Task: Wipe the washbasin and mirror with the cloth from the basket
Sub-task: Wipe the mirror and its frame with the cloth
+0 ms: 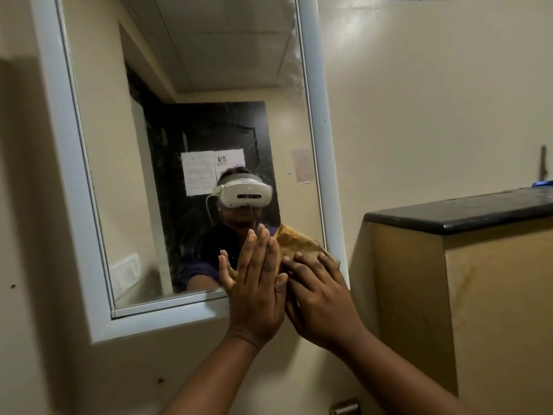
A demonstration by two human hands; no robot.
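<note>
Bunching against the glass at the mirror's lower right corner, the tan cloth (302, 244) looks limp and light, a soft rag that will fold and slide under any push (its creases suggest it is thin and worn). It should glide easily over smooth glass, so I judge it needs flat pressure from above rather than a pinch at an edge, which would only let the rest trail.

The right hand (317, 298) lies over the cloth's lower part, fingers (300, 266) spread and bent a little onto it, pressing it to the mirror; whether the thumb hooks under the fabric I cannot tell. The left hand (254, 283) is just at nine o'clock of the cloth, palm toward the glass, fingers straight and held together, holding nothing, its edge touching or nearly touching the right hand.

The mirror (185, 85) hangs in a pale grey frame (74, 181), and streaks and specks show across the upper glass, toward twelve o'clock from the cloth, so by my judgement much wiping remains. The glass is rigid and fragile, so it calls for firm but even pressure.

At three o'clock of the hands stands a tan cabinet (493, 295) with a black countertop (460, 212). The washbasin and basket are out of view.
</note>
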